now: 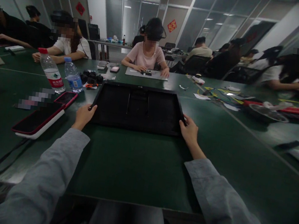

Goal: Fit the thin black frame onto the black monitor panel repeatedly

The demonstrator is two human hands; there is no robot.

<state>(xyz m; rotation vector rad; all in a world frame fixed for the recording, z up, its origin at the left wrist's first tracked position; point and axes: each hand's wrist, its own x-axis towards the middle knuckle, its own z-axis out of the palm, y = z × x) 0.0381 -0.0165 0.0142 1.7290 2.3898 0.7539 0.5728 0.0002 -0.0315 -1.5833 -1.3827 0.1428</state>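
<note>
Panel (163,113), black and rectangular with a raised rim, lies across the middle of the head view, on or just above the green table (131,168); the contact beneath it is hidden. The left hand (83,116) grips its left edge and the right hand (190,131) its right edge, fingers closed around the rim on both sides. It looks stiff, probably hard plastic or thin metal, and of moderate weight, though wide enough to tip if held at one end only. Its smooth, dark finish could slide a little under dry fingers, and its corners could knock or scuff. Opposite side edges, near mid-height, seem the best hold, since they share the load evenly; the slim bracket-like shape at its centre looks a poorer grip.

The tabletop has a dull sheen and pale seams. To the left of the panel stand a red-capped bottle (53,77) and a blue-capped bottle (74,78), with a red-edged phone (37,117) nearer the person. Across the table, a person in a pink top (145,54) works at a light board (132,72). Glass partitions and ceiling lights fill the dim room behind.
</note>
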